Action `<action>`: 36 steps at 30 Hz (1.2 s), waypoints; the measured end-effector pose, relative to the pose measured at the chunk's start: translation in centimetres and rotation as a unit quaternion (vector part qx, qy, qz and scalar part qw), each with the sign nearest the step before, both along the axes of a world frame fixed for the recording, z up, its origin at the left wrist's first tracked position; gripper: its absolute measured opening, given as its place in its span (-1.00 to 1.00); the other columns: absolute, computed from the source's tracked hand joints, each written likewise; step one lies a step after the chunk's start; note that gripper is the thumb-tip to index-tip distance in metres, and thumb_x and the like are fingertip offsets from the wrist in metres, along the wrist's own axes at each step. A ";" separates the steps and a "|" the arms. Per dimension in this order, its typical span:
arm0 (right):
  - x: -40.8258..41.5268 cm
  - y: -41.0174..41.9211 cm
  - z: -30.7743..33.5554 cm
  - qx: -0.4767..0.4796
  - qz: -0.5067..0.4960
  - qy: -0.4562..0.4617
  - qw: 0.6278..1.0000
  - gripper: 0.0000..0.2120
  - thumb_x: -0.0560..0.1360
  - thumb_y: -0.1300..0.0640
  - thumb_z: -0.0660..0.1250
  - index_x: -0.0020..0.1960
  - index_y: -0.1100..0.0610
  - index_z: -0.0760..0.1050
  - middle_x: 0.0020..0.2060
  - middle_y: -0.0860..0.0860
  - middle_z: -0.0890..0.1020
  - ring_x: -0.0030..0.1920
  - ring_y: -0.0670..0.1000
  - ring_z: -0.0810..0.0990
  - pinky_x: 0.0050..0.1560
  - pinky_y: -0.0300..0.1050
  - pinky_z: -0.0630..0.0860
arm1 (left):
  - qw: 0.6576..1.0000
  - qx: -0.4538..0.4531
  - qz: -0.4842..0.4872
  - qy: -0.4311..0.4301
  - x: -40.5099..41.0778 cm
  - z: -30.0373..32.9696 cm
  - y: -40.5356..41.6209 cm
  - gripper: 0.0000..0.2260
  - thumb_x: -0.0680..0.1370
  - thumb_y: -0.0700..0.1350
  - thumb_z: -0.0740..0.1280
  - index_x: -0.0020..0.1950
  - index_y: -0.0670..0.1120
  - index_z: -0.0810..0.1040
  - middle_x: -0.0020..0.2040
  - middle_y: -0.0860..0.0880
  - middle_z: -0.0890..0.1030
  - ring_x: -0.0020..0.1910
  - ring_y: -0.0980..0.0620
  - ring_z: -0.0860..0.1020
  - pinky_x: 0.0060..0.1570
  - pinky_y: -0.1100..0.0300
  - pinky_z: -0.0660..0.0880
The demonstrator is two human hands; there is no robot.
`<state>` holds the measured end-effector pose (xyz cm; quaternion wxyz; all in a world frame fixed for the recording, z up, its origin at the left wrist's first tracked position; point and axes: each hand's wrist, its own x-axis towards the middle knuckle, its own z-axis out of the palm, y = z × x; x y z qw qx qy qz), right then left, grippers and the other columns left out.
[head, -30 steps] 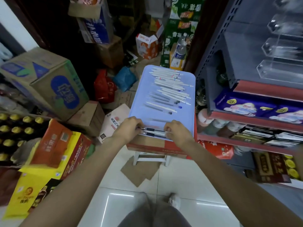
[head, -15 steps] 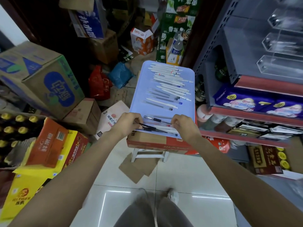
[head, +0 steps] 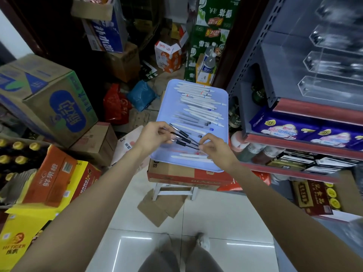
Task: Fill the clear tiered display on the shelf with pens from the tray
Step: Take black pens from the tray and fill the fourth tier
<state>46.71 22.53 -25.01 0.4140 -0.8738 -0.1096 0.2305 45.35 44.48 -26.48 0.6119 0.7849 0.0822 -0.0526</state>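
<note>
While the clear tiered display point(head: 332, 61) on the shelf point(head: 306, 108) looks unfilled, at least in its nearest troughs, a small bunch of black-gripped pens point(head: 183, 139) is held just above the near end of the tray point(head: 167, 107). The bunch is pinched at one end by the left hand point(head: 155, 137) and at the other by the right hand point(head: 215, 148), with the fingers of both curled round the barrels. By the look of it, the gathering step is in hand: a handful is being squared up before it is carried over.

The next move would seem to call for the bunch to be evened, passed into one hand, lifted up and to the right, and laid lengthwise in one trough of the display. Since the troughs look narrow, the pens would need to be kept parallel.

Many white pens point(head: 198, 99) are left lying across the far part of the tray, and two more point(head: 191, 157) lie at its near edge, under the hands. The tray rests on a red carton point(head: 188, 176) set on a small white stool point(head: 172, 191). Purple packs point(head: 302, 132) lie on the shelf below the display. Cartons point(head: 49, 99) and bags are crowded on the floor to the left. The path to the display appears open, though the shelf's red front edge point(head: 314, 112) must be cleared.
</note>
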 end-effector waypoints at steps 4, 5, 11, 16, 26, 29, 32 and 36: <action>0.4 -1.6 2.0 0.132 -0.071 0.045 0.988 -0.90 0.56 0.31 0.24 -0.07 0.14 0.41 -0.25 0.11 0.58 -0.21 0.08 0.55 -0.19 -0.15 0.58 | 0.994 -0.094 0.055 -0.009 1.3 2.6 -2.3 -0.86 0.45 -0.39 0.37 -0.01 -0.30 0.57 -0.25 -0.10 0.59 -0.36 0.21 0.61 -0.24 0.38 0.56; 0.5 -2.1 2.6 0.161 -0.083 0.048 0.982 -0.93 0.56 0.33 0.24 -0.05 0.19 0.40 -0.25 0.10 0.57 -0.23 0.06 0.54 -0.23 -0.23 0.57 | 0.987 -0.136 0.080 -0.005 1.7 3.4 -3.0 -0.87 0.45 -0.39 0.37 -0.01 -0.31 0.56 -0.23 -0.11 0.59 -0.34 0.19 0.61 -0.24 0.40 0.55; 2.2 -5.0 6.4 0.294 -0.182 0.013 0.938 -0.89 0.52 0.33 0.27 -0.15 0.19 0.40 -0.25 0.12 0.61 -0.39 -0.17 0.59 -0.33 -0.33 0.52 | 0.960 -0.272 0.071 0.016 4.5 7.8 -11.4 -0.90 0.54 -0.22 0.31 -0.15 -0.20 0.56 -0.36 0.09 0.61 -0.26 0.18 0.56 0.00 0.33 0.52; 4.3 -10.2 9.6 0.353 -0.231 0.015 0.907 -0.87 0.52 0.31 0.28 -0.17 0.15 0.43 -0.31 0.04 0.67 -0.34 -0.10 0.61 -0.29 -0.24 0.60 | 0.975 -0.221 0.026 -0.007 7.7 11.9 -18.3 -0.87 0.58 -0.12 0.27 -0.12 -0.08 0.57 -0.27 0.08 0.63 -0.29 0.21 0.56 -0.19 0.35 0.45; 11.1 -30.0 16.6 0.193 -0.190 -0.136 0.953 -0.94 0.46 0.36 0.36 -0.09 0.27 0.50 -0.37 0.05 0.52 -0.45 -0.19 0.51 -0.35 -0.45 0.48 | 0.986 -0.033 -0.063 -0.149 15.5 18.3 -37.7 -0.79 0.57 -0.09 0.29 -0.13 -0.23 0.56 -0.14 -0.21 0.64 -0.08 -0.18 0.60 0.06 -0.10 0.49; 13.4 -35.0 17.8 0.198 -0.189 -0.143 0.951 -0.90 0.46 0.32 0.37 -0.18 0.17 0.49 -0.35 0.08 0.56 -0.41 -0.11 0.56 -0.29 -0.32 0.58 | 0.977 -0.002 -0.076 -0.197 17.5 20.0 -43.2 -0.82 0.57 -0.08 0.28 -0.20 -0.10 0.53 -0.23 -0.08 0.61 -0.19 -0.05 0.57 -0.07 0.03 0.48; 15.1 -38.3 18.7 0.214 -0.190 -0.152 0.946 -0.89 0.46 0.33 0.38 -0.19 0.21 0.47 -0.38 0.08 0.56 -0.45 -0.18 0.57 -0.32 -0.33 0.57 | 0.972 -0.010 -0.098 -0.213 19.3 21.0 -46.8 -0.86 0.55 -0.09 0.31 -0.17 -0.10 0.56 -0.29 0.01 0.58 -0.31 0.12 0.57 -0.15 0.13 0.48; 16.4 -40.9 19.0 0.221 -0.182 -0.155 0.946 -0.85 0.45 0.35 0.37 -0.22 0.20 0.44 -0.42 0.02 0.55 -0.43 -0.16 0.58 -0.32 -0.33 0.56 | 0.963 0.026 -0.125 -0.235 20.9 21.6 -49.9 -0.85 0.52 -0.12 0.35 -0.13 -0.20 0.60 -0.31 -0.04 0.58 -0.31 0.08 0.50 -0.16 0.10 0.47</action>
